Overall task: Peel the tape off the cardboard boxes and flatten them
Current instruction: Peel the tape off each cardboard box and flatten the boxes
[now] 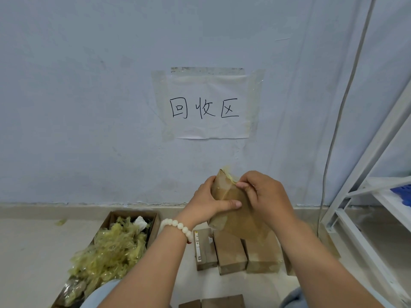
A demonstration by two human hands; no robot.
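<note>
The left hand [209, 201] grips the cardboard box [238, 216]; the right hand [264, 194] pinches yellowish tape [231, 177] at its top. Behind the box, a pale wall [89, 107]; below it, more boxes [231, 254] on the floor [33, 252]; lower left, a carton [155, 225] of crumpled tape [111, 252]; right, a white rack [367, 162].

Brown cardboard box [240, 221]; translucent yellowish tape [231, 177]; white bead bracelet [178, 225]; pale blue wall [89, 85].

**One aloft, three standing**

A brown cardboard box [239, 215] is tilted in the air, with yellowish tape [230, 174] lifting off its top corner. Below it, three taped boxes [231, 252] stand side by side on the floor [33, 252]. Crumpled peeled tape [111, 247] fills an open carton [133, 214] to their left.
</note>
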